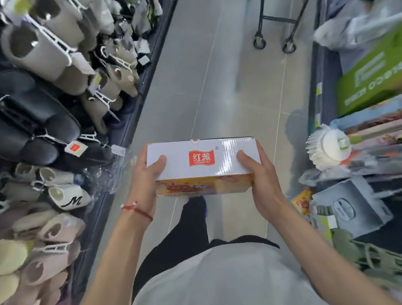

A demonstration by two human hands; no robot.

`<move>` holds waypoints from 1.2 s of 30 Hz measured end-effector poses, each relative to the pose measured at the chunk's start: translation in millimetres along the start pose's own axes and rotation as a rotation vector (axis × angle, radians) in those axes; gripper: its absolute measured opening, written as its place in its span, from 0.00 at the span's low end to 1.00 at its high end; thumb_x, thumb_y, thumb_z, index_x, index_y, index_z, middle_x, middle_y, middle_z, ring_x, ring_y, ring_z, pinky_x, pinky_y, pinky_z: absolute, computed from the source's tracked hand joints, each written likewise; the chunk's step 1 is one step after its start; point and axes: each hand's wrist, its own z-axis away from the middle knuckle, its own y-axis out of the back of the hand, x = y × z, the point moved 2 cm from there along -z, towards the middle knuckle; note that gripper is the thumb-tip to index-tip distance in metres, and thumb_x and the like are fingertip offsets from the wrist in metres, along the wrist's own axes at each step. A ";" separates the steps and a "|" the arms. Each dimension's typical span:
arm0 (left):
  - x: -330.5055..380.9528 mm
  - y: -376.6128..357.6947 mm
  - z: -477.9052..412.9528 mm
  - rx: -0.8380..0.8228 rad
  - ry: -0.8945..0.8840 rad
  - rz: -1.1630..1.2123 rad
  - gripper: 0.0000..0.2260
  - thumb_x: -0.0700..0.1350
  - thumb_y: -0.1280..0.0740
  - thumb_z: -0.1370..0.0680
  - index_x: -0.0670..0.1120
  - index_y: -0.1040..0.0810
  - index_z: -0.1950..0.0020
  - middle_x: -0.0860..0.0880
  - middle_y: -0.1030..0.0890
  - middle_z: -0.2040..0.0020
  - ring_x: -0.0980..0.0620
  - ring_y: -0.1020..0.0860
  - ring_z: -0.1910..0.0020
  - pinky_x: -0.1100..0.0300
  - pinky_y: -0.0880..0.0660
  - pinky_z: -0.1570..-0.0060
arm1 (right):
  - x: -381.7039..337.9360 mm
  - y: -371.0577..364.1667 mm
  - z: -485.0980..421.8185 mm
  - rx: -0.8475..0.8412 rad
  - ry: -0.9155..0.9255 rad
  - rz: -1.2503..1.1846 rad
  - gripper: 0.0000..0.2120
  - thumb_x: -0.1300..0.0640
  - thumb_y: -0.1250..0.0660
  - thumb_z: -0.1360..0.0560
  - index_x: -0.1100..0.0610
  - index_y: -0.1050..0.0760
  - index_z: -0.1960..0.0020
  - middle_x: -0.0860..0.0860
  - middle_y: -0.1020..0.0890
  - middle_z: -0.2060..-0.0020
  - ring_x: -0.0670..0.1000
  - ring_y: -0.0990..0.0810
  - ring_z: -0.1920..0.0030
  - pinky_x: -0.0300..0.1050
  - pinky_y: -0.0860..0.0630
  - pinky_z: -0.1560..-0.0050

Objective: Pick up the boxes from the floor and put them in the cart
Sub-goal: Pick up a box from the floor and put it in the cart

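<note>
Held item: box [203, 162], oblong carton with a glossy white top face and an orange-yellow printed front side, level and crosswise before the torso, clear of the floor [211, 76]. Grip at both ends. First, left hand [145, 181] clamped on the left end, thumb flat on the top face, other fingers wrapped under and out of sight, bare forearm stretched forward, red string bracelet [137, 209] at the wrist. Second, right hand [260, 178] clamped on the right end, thumb on the top face near the front edge, palm against the end wall, other fingers hidden beneath. Box spanned between the two palms, both thumbs on top. Markings: red logo [201, 157] centred on the top face midway between the thumbs, white characters 红派, a small Latin line beneath reading roughly HONGPAI, registered mark at upper right. Print on the front side too blurred for reading. Far up the aisle: cart [259, 41], black tubular frame on castors, well apart from the box, load blurred. Left of the aisle: slippers [34, 58] hung in rows, grey, black and beige. Among them a white slipper [71, 202] lettered M and a red square tag [75, 147], writing illegible. Right of the aisle: green carton [381, 69], white lettering inverted and blurred, and a round white brush [327, 148] on a long handle, near the right hand.
</note>
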 end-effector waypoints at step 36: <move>296.9 -422.5 -511.8 -0.295 -0.074 -0.197 0.17 0.44 0.37 0.17 0.53 0.30 0.29 0.50 0.18 0.41 0.54 0.19 0.46 0.61 0.24 0.52 | -331.4 187.8 -515.8 0.318 0.054 -0.203 0.13 0.44 0.31 0.24 0.30 0.22 0.41 0.43 0.13 0.44 0.44 0.14 0.44 0.35 0.19 0.52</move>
